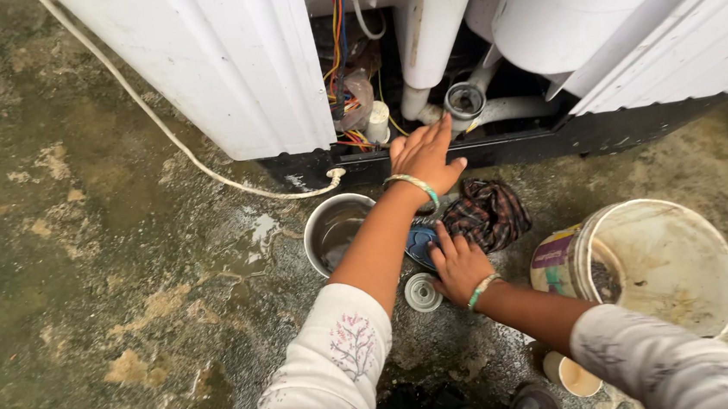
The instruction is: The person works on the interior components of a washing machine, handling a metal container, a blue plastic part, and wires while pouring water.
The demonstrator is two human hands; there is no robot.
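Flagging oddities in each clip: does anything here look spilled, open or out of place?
Yes. The white appliance cabinet has its lower back open, baring coloured wires and an uncapped grey pipe mouth beside the left hand. Water is pooled on the concrete floor around the round steel bowl.

Soft, even daylight fills the scene, with faint shadows. The washing machine (231, 59) panels are bright, nearly washed out; its open cavity below stays dark. Edges bow slightly. Focus is sharp throughout.
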